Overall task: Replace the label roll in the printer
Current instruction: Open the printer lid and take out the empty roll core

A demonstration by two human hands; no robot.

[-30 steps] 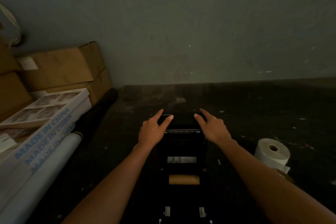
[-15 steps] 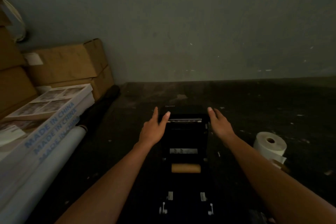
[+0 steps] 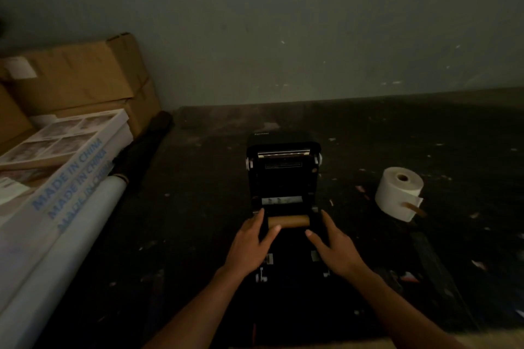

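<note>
The black label printer (image 3: 283, 178) stands open on the dark table, its lid tilted back. An empty brown cardboard core (image 3: 292, 221) lies across the roll bay. My left hand (image 3: 249, 246) is at the core's left end, with fingers outside the left roll guide and the thumb curled against the core's end. My right hand (image 3: 337, 249) lies at the right end, its fingers straight along the right guide and its thumb just below the core. A full white label roll (image 3: 397, 193) stands on the table to the right of the printer.
Cardboard boxes (image 3: 76, 79) are stacked at the back left. In front of them lie a flat white box printed "MADE IN CHINA" (image 3: 71, 167) and long white rolls (image 3: 65, 238). A grey wall (image 3: 312, 37) closes the back. The dark table (image 3: 425, 136) is speckled with scraps.
Both hands left the raised lid's top edge and came down toward me to the ends of the core. The lid stays open. The camera view shifted a little.
</note>
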